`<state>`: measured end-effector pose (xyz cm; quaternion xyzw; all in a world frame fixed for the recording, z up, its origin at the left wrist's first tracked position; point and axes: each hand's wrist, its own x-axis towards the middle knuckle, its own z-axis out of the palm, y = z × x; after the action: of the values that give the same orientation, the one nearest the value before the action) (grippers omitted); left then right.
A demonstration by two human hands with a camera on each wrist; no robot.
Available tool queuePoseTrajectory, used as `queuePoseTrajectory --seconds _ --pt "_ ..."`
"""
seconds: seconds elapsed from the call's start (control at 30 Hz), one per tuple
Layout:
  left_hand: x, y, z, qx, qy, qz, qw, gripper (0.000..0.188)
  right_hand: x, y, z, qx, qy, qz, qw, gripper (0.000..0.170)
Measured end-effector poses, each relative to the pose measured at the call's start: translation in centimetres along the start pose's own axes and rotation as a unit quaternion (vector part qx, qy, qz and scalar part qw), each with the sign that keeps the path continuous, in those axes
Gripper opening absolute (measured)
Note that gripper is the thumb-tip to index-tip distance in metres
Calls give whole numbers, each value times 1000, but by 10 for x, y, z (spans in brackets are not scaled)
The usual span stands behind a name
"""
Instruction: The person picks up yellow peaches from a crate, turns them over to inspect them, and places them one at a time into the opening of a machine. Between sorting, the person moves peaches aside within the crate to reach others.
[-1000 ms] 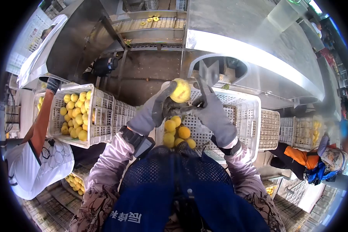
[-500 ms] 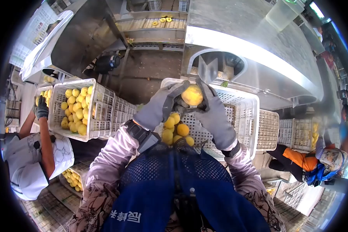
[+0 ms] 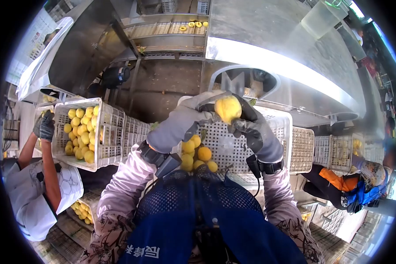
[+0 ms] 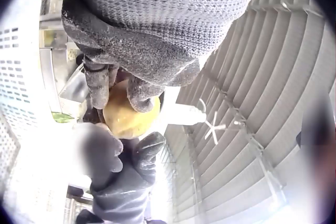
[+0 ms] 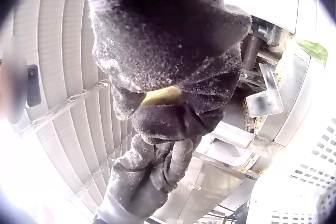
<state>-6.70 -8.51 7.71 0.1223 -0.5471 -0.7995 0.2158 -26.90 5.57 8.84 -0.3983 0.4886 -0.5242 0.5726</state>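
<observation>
A yellow, peach-like fruit (image 3: pixel 228 109) is held up between both gloved hands, above a white crate (image 3: pixel 287 132). The right hand (image 3: pixel 260 134) curls its fingers and thumb round the fruit's right and lower side. From the left, the left hand (image 3: pixel 182 121) touches the fruit with bent fingers. In the left wrist view, fingers of the left hand (image 4: pixel 142 40) lie curled over the fruit (image 4: pixel 128 113). The right wrist view shows the right hand (image 5: pixel 173 56) wrapped round the fruit (image 5: pixel 164 96), most of it hidden.
Several yellow fruits (image 3: pixel 188 154) lie in the crate's left end. Beyond the crate stands a metal machine (image 3: pixel 290 66) with an arched opening and a bent metal plate (image 3: pixel 233 84). Fruit-filled crates (image 3: pixel 97 149) stand left, beside another person's gloved hands (image 3: pixel 45 125). Another person (image 3: pixel 361 182) is at right.
The fruit has moved right from between the hands, with the right hand turned round it and the left palm tilted. The other person's hands at left have come together at a crate.
</observation>
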Motion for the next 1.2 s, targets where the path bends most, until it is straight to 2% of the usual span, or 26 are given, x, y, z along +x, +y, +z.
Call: queuePoseTrajectory --seconds 0.03,0.07,0.13,0.17,0.23,0.33,0.4,0.43,0.57,0.6,0.63,0.67,0.73,0.8,0.83,0.87,0.9,0.93,0.97,1.0,1.03,1.1,1.13,1.17,1.2 --pt "1 5 2 111 -12 16 994 57 1 4 3 -20 -22 -42 999 74" --pt "2 3 5 109 -14 13 994 57 2 5 4 -19 -19 -40 999 74" --pt "6 1 10 178 40 36 983 55 5 0 7 -25 41 4 999 75" --pt "7 3 10 178 39 37 982 55 5 -6 10 33 58 -6 998 73" --pt "8 5 11 198 93 18 976 56 8 -3 4 24 72 -7 997 73" --pt "13 -7 2 245 50 48 967 54 10 -3 5 59 105 8 993 75" --pt "18 -10 4 263 56 77 960 51 17 6 -2 -141 63 -31 987 78" --pt "20 -12 6 284 61 105 951 48 14 8 -2 -43 64 -12 997 82" --pt "24 -20 5 284 104 111 947 44 23 17 4 -85 120 -27 989 83" --pt "23 -18 6 232 141 58 961 43 31 19 9 -197 208 -52 957 81" --pt "22 -16 6 178 176 6 968 43 39 20 12 -305 292 -76 903 78" --pt "19 -19 3 177 173 6 969 43 49 28 7 -307 295 -76 902 78" --pt "8 -34 -9 211 157 11 965 44 72 54 -7 -406 363 -41 838 77" --pt "-14 -61 -22 218 156 -69 961 45 81 48 0 -417 375 -51 826 79" --pt "-28 -68 -25 224 142 -104 959 46 84 48 1 -409 393 -23 823 80" --pt "-37 -72 -24 225 142 -105 958 46 89 47 2 -401 412 4 818 81" --pt "-43 -75 -24 238 128 -256 928 52 96 39 5 -399 415 25 817 81" --pt "-50 -80 -23 243 112 -400 876 58 109 41 2 -399 413 24 818 81" --pt "-59 -102 -27 240 114 -401 877 58 125 44 -4 -417 431 2 800 78" --pt "-70 -136 -33 283 98 -357 885 65 135 47 -10 -434 447 -18 782 75" --pt "-78 -158 -36 325 79 -315 888 73 135 41 -9 -464 452 -82 758 62" --pt "-66 -167 -32 367 64 -308 876 78 131 7 -9 -409 425 -61 805 47" --pt "-56 -163 -27 349 75 -296 886 77 138 15 -33 -492 362 -46 790 36" --pt "-60 -187 -35 394 72 -274 875 76 131 16 -46 -542 297 -82 782 33" --pt "-57 -207 -45 385 81 -312 865 78 93 6 -38 -655 184 -106 725 35"
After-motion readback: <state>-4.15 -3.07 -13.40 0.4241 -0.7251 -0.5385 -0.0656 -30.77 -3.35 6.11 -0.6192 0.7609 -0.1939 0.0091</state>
